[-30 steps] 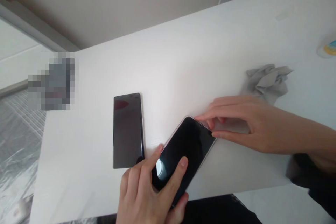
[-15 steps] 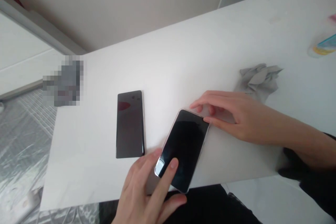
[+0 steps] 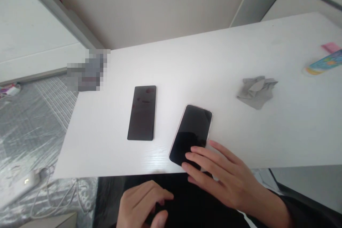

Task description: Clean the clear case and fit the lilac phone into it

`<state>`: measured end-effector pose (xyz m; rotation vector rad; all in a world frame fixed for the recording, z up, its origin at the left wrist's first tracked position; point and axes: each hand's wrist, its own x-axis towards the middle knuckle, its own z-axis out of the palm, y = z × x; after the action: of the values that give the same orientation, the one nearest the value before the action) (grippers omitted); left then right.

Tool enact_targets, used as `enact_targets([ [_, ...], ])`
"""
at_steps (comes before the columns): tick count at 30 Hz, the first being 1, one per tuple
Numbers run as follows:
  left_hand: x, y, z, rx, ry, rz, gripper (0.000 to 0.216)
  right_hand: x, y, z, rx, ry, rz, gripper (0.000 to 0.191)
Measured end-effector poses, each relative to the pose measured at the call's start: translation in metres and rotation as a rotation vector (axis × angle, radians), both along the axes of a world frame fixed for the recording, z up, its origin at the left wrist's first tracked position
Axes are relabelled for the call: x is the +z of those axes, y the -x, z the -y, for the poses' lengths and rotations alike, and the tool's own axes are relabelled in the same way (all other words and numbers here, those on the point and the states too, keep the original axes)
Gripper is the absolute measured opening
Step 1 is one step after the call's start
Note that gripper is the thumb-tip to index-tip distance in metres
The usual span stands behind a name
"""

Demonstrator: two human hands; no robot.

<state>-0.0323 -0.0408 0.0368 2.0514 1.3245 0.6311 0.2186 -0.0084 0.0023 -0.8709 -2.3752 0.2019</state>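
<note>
A smartphone (image 3: 192,128) with a dark screen and a clear case lies tilted on the white table, close to its front edge. My right hand (image 3: 224,174) reaches over the lower right part of this phone, fingers spread, with fingertips on or just above the screen. Below the table's edge, in front of dark clothing, is my left hand (image 3: 144,203); its fingers are loosely bent, the thumb is apart, and it holds nothing. To the left of the cased phone lies a second dark phone (image 3: 142,114), its screen showing reddish reflections.
A crumpled grey cloth (image 3: 257,92) lies right of the phones on the white table (image 3: 203,67). At the far right are a colourful tube (image 3: 324,63) and a pink item (image 3: 330,47). A pixelated object (image 3: 91,73) sits at the table's left corner. Cables lie on the floor at lower left.
My left hand has let go of the cased phone and drawn back below the table edge. My right hand has moved from the phone's top corner to its lower end. The view has shifted.
</note>
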Motion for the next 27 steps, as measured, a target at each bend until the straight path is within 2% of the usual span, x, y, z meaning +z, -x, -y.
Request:
enact_targets([
  [3, -0.008, -0.009, 0.005, 0.031, 0.273, 0.095, 0.047, -0.009, -0.010, 0.006, -0.078, 0.047, -0.079, 0.038],
  [5, -0.016, -0.017, 0.007, 0.036, 0.430, 0.178, 0.050, -0.010, -0.019, 0.011, -0.078, 0.053, -0.094, 0.043],
  [9, -0.028, -0.031, 0.008, -0.008, 0.691, 0.343, 0.059, -0.005, -0.035, 0.029, 0.032, 0.060, -0.047, 0.033],
  [11, -0.031, -0.037, 0.007, -0.062, 0.782, 0.413, 0.059, -0.002, -0.040, 0.042, 0.030, 0.060, -0.077, 0.028],
  [13, -0.033, -0.041, 0.006, -0.096, 0.828, 0.452, 0.058, 0.000, -0.041, 0.053, -0.109, 0.083, -0.171, 0.019],
  [15, -0.035, -0.045, 0.005, -0.097, 0.804, 0.422, 0.055, 0.000, -0.039, 0.059, -0.286, 0.195, -0.272, 0.005],
  [16, -0.035, -0.046, 0.004, -0.080, 0.772, 0.394, 0.055, -0.001, -0.037, 0.060, -0.340, 0.282, -0.305, 0.018],
  [18, -0.038, -0.048, 0.005, -0.028, 0.723, 0.368, 0.056, -0.005, -0.032, 0.061, -0.347, 0.471, -0.345, 0.044],
  [20, -0.040, -0.050, 0.007, 0.022, 0.723, 0.400, 0.058, -0.010, -0.026, 0.061, -0.287, 0.632, -0.363, 0.061],
  [24, -0.041, -0.051, 0.009, 0.043, 0.780, 0.421, 0.063, -0.011, -0.015, 0.064, -0.199, 0.861, -0.353, 0.057],
  [27, -0.033, -0.050, 0.005, 0.014, 0.808, 0.423, 0.064, 0.000, -0.010, 0.065, -0.293, 1.006, -0.379, 0.054],
])
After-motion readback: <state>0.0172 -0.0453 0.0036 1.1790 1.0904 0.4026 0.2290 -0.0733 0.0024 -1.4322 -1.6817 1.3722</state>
